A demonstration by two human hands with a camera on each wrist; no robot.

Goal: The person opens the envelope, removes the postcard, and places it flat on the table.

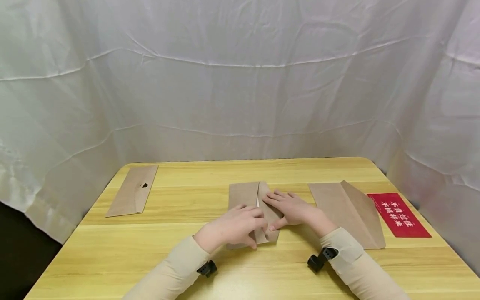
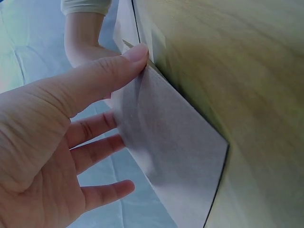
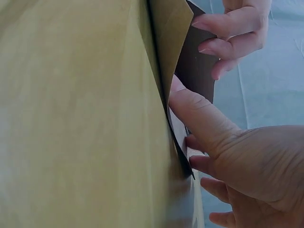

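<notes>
Head view: a flat, rectangular brown kraft-paper envelope (image 1: 243,194) lies on the pale yellow wood-grain worktop (image 1: 270,275), directly under both grips. The left hand (image 1: 239,225) has curled fingers and pinches the envelope's paper at thumb and forefinger; the left wrist view shows the thumb on the paper edge, the forefinger largely hidden. The right hand (image 1: 290,208) rests on the envelope's flap (image 1: 271,214), fingers extended and spread, without a grasp. Just right of the right grip lies a second brown paper envelope (image 1: 352,212), its pointed flap unfolded; beside that, a red rectangular paper piece (image 1: 399,225) bears white characters. Well left of the left grip lies a third brown paper envelope (image 1: 129,191) with a small black mark.
</notes>
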